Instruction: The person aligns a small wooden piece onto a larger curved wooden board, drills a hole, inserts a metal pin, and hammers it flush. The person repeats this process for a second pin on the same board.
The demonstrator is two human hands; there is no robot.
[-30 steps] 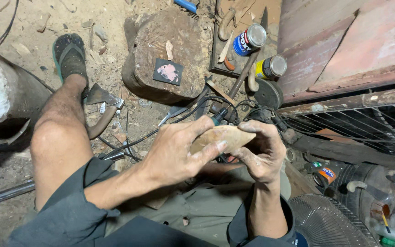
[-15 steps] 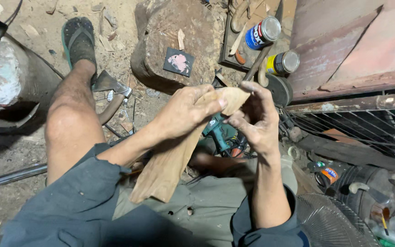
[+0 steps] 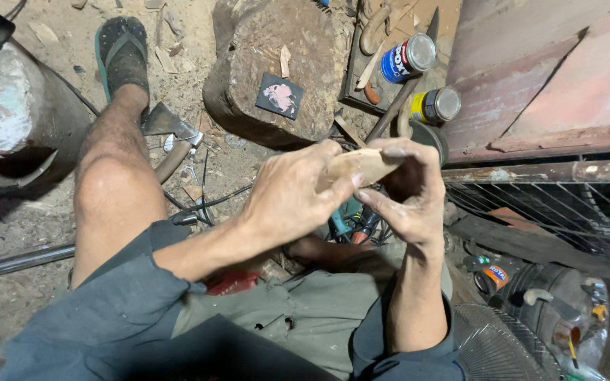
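Your left hand and right hand both close on the pale wood piece, held in front of the chopping block, its shaping apparently unfinished, while beyond the block's right side two lidded cans keep their contents hidden.

A hatchet lies beside a tree stump, two tins nearby.
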